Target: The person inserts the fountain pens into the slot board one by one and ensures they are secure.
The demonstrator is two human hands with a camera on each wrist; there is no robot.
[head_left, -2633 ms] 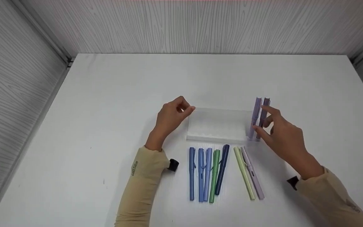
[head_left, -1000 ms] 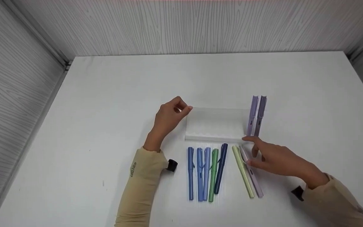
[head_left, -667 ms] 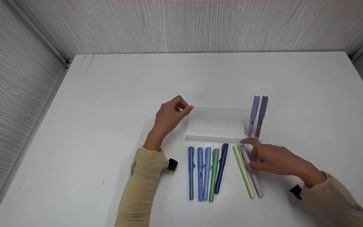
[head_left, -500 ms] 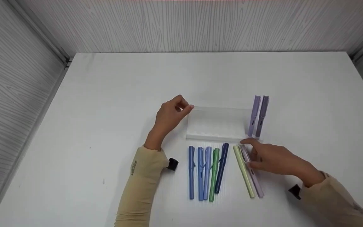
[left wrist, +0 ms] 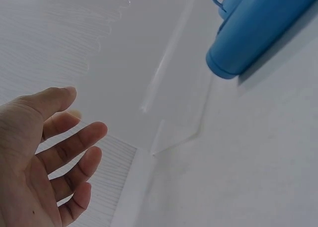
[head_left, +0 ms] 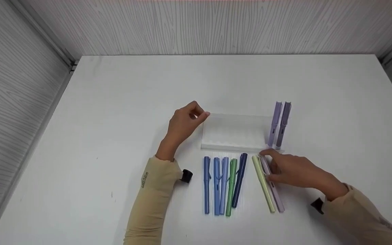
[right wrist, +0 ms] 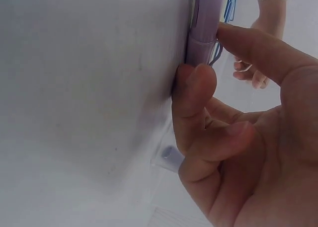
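My left hand (head_left: 184,124) pinches the upper left corner of a clear pen stand (head_left: 235,132) between thumb and index finger; the left wrist view shows the stand's edge (left wrist: 119,88) between them. Two purple pens, one lighter (head_left: 275,124) and one darker (head_left: 283,124), stand in its right end. Lower right, my right hand (head_left: 293,170) holds a light purple pen (head_left: 275,194) lying on the table, thumb on one side and fingertips at its capped end, as the right wrist view shows on the pen (right wrist: 209,13). A yellow-green pen (head_left: 263,183) lies beside it.
In front of the stand lies a row of capped pens: a blue one (head_left: 206,185), two lighter blue ones, a green one (head_left: 231,187) and a navy one (head_left: 239,180). White table (head_left: 97,119) surrounds them. Wood-grain panels (head_left: 196,27) rise at the back and sides.
My right hand has left the two standing purple pens and come down to the light purple pen, closing its fingers on it. The left hand stays at the stand's corner.
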